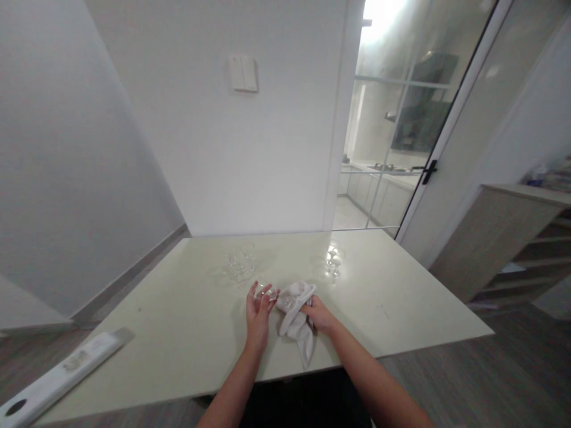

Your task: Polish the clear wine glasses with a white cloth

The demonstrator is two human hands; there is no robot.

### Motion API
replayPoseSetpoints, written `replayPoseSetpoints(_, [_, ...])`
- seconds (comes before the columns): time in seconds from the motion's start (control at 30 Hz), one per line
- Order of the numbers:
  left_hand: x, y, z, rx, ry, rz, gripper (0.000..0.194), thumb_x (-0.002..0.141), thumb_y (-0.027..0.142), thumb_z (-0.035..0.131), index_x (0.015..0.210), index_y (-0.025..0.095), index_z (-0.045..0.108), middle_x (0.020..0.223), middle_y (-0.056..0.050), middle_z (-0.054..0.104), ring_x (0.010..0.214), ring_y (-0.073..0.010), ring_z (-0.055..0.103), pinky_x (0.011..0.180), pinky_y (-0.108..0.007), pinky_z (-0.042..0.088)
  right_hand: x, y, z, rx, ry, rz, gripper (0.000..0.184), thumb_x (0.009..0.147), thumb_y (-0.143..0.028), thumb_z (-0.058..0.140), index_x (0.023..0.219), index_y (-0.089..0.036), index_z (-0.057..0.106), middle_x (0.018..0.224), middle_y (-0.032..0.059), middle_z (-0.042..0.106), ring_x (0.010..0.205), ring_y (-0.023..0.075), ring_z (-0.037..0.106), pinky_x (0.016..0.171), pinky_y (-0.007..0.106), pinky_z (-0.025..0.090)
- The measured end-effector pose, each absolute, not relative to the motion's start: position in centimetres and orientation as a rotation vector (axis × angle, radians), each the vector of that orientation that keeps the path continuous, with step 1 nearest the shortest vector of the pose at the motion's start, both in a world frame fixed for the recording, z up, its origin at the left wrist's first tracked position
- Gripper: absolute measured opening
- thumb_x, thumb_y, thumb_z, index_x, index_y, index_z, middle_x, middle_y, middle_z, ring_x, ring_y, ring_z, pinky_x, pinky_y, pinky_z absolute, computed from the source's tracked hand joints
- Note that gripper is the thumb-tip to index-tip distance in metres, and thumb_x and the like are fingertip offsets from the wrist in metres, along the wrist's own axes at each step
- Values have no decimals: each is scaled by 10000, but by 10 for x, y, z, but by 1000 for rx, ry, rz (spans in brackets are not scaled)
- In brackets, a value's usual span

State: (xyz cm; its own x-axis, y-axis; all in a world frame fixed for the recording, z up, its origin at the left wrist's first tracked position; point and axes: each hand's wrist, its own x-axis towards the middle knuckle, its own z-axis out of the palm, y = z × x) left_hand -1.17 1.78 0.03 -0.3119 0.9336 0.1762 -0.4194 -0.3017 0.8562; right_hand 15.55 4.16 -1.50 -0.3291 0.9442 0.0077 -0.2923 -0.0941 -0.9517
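My left hand point(260, 306) is wrapped round the bowl of a clear stemmed glass point(266, 292), held tilted sideways above the table. The foot end of the glass points right, into a whitish cloth point(295, 321). My right hand point(320, 313) grips that cloth, with its fingers partly covered by the folds. One corner of the cloth hangs down toward the table's front edge. Beyond my left hand stand several clear glasses point(241, 261) in a group. Another clear glass point(333, 261), catching a bright reflection, stands farther back on the right.
The pale glossy table point(178, 333) reaches to the white wall. A long white object point(62, 374) with a dark oval hole lies at its left front corner. On the right are a glass-paned door point(392, 119) and a wooden shelf unit point(504, 238).
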Motion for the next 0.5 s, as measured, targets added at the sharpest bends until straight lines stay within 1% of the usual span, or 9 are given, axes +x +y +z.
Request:
replayPoseSetpoints(0.07, [-6, 13, -1, 1068, 890, 1712, 715, 789, 372, 682, 1394, 307, 307, 1275, -111, 543, 1020, -213, 651, 902, -387, 508, 155, 42, -15, -798, -1251, 1576, 327, 663, -299, 721, 953, -161, 658, 876, 54, 707, 889, 237, 649, 846, 394, 502])
replayPoseSetpoints(0.13, [-2, 8, -5, 1206, 885, 1650, 746, 775, 329, 700, 1402, 301, 295, 1298, -121, 518, 1079, -224, 623, 921, -383, 498, 155, 44, -15, -802, -1288, 1543, 280, 674, -254, 672, 937, -159, 671, 879, 54, 708, 896, 235, 646, 855, 395, 499])
replayPoseSetpoints(0.23, [0, 5, -8, 1270, 894, 1614, 748, 786, 311, 689, 1412, 297, 279, 1329, -130, 489, 1120, -227, 598, 924, -370, 496, 155, 46, -18, -829, -1305, 1527, 305, 669, -199, 612, 965, -166, 677, 896, 48, 709, 906, 228, 643, 861, 386, 497])
replayPoseSetpoints(0.3, [0, 5, -8, 1258, 904, 1616, 763, 784, 317, 690, 1419, 298, 267, 1329, -133, 490, 1110, -230, 601, 894, -358, 512, 155, 46, -20, -820, -1305, 1540, 344, 657, -171, 588, 990, -168, 674, 906, 47, 709, 893, 222, 645, 848, 376, 500])
replayPoseSetpoints(0.4, [0, 5, -7, 1237, 908, 1613, 782, 771, 328, 701, 1422, 304, 268, 1325, -134, 494, 1077, -232, 617, 846, -348, 533, 154, 47, -22, -798, -1292, 1554, 358, 645, -155, 569, 987, -159, 675, 889, 45, 712, 825, 209, 650, 800, 357, 508])
replayPoseSetpoints(0.5, [1, 5, -6, 1248, 900, 1604, 781, 772, 317, 700, 1422, 317, 268, 1327, -129, 489, 1066, -226, 622, 835, -348, 539, 153, 47, -23, -835, -1266, 1560, 346, 638, -164, 574, 967, -151, 677, 842, 38, 711, 773, 200, 648, 759, 340, 510])
